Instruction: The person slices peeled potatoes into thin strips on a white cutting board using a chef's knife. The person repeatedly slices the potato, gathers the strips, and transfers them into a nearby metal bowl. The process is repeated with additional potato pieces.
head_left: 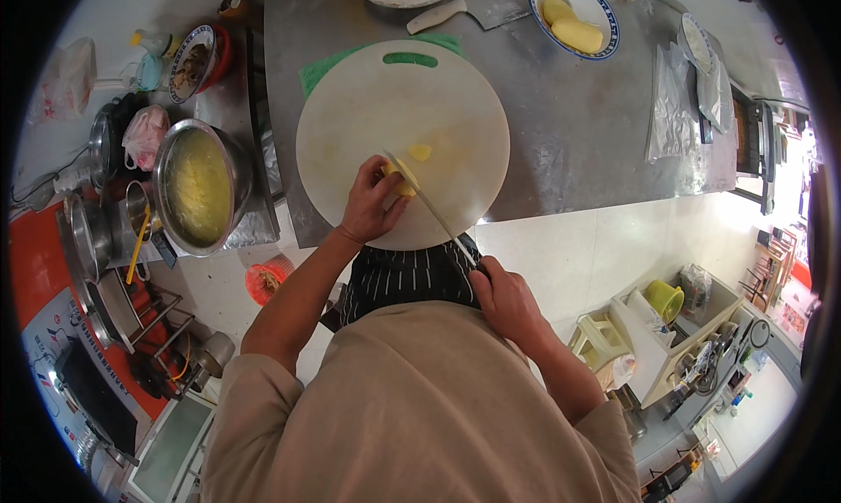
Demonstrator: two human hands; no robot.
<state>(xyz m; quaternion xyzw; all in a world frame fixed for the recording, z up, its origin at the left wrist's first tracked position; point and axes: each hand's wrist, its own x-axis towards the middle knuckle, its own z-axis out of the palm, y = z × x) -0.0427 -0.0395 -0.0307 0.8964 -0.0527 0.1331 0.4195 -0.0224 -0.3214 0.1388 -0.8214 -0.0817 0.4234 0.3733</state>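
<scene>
My left hand (372, 204) is closed around a peeled potato (402, 186), pressing it against the round white cutting board (346, 109). In my right hand (510, 303) I grip the dark handle of a kitchen knife (429, 205). Its blade runs slantwise up and left over the board's near part, right beside the potato and my left fingertips. Whether the edge is inside the potato I cannot tell. A pale yellow potato slice (420, 153) lies flat on the board just beyond the blade. Under the board's far edge shows a green cloth (312, 76).
At the far right, a blue-rimmed bowl (540, 37) holds peeled potatoes (576, 35). A cleaver (499, 9) lies beside it on the metal table (578, 135). To the left stands a large steel bowl (240, 183) with yellowish contents. Plastic bags (667, 105) lie at the right.
</scene>
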